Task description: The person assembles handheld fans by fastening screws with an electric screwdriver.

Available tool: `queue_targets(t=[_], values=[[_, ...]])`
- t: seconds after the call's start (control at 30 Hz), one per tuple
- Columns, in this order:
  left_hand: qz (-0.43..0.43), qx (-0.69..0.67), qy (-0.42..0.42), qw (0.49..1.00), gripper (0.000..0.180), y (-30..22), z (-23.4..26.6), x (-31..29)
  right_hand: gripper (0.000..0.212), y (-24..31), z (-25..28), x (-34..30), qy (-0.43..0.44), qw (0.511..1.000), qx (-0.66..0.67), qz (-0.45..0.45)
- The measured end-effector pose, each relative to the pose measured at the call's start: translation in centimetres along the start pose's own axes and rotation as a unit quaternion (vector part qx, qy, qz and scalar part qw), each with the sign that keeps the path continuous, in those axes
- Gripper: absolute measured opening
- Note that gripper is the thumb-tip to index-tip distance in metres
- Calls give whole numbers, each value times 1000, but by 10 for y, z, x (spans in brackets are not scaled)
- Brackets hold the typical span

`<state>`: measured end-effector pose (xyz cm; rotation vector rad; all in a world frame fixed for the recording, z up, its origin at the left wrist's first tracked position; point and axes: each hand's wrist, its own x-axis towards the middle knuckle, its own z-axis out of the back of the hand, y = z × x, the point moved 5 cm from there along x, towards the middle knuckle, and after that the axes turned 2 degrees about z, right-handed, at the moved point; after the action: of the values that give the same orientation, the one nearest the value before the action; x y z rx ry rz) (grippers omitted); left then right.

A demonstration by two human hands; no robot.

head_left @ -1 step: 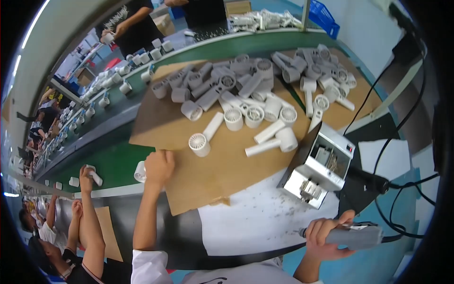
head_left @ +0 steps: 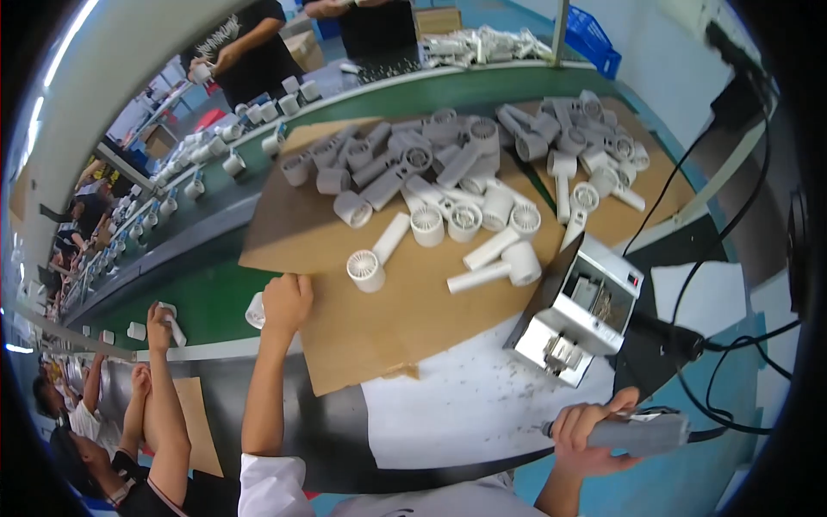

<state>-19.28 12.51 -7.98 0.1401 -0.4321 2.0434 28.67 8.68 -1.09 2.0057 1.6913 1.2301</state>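
Observation:
My left hand (head_left: 287, 302) is closed at the left edge of the cardboard, over the green belt. The round head of a white handheld fan (head_left: 255, 311) sticks out on its left side; the rest of that fan is hidden behind the fingers. My right hand (head_left: 586, 438) is wrapped round a grey electric screwdriver (head_left: 646, 433), low at the right, its bit pointing left over the white sheet. Closest to the left hand on the cardboard lies another white fan (head_left: 366, 270) with a slotted round head and a handle.
A pile of white fans (head_left: 422, 155) covers the far part of the cardboard (head_left: 345, 345). A silver screw feeder (head_left: 594, 297) stands right of the white sheet (head_left: 448, 422). Black cables (head_left: 689, 293) hang at the right. A co-worker's hand (head_left: 159, 326) holds a white part at the left.
My left hand has shifted very slightly left, and the screwdriver in my right hand a little left too. Both grips look the same.

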Motion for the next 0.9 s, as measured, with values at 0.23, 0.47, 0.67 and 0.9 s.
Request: queue_targets(t=[0.23,0.47,0.67,0.9], values=[[-102,-61,133,984,24,-114,-24,58,68,-9,19,-4,22,997,-21,-65],[-148,-65,111,981,19,-167,-80,58,76,-7,27,-13,-30,987,-141,-74],[-136,-283,-63,947,12,-142,-11,-11,79,-19,27,-24,-124,970,-172,-121],[-190,-470,91,857,13,-169,50,-107,84,-23,-11,59,-21,982,-178,54]])
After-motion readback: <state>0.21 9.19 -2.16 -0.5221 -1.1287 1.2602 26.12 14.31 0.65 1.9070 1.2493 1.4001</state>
